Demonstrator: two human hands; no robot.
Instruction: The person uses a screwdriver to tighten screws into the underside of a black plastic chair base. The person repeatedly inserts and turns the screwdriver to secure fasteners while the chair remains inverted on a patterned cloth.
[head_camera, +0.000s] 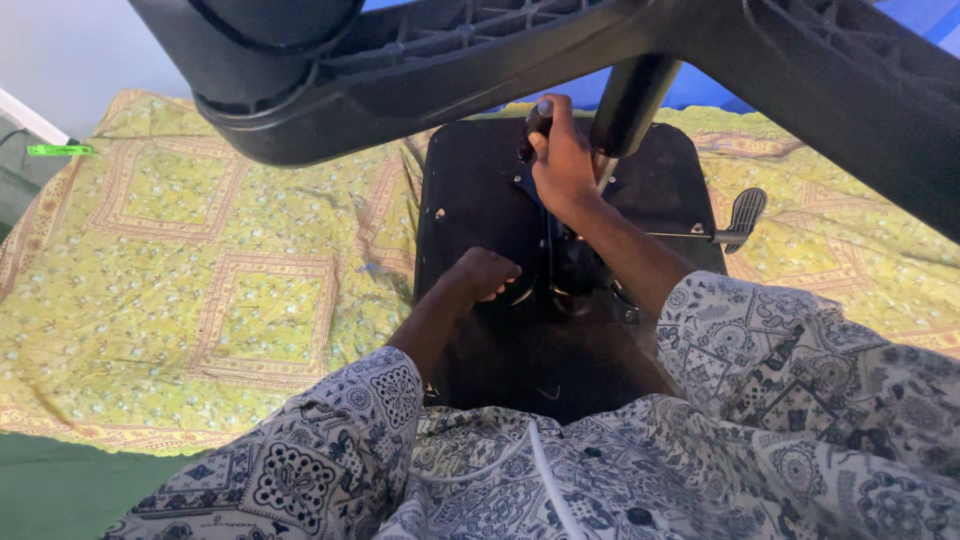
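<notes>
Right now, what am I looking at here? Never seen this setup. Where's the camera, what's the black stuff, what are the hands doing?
There is no machine here: a person works with two bare hands, and the single picture comes from a camera worn on the person's head, looking down. The patterned blue-and-white sleeves at the bottom are the person's own.

The black stuff is an office chair turned upside down. Its seat underside lies on a yellow patterned cloth. The big black spokes across the top are the chair's star base, close to the camera, joined to the seat by the centre column. A lever with a paddle end sticks out to the right.

The right hand grips a dark handle, probably a tool, beside the column. The left hand is a closed fist resting on the mechanism under the seat; I cannot tell whether it holds anything.
</notes>
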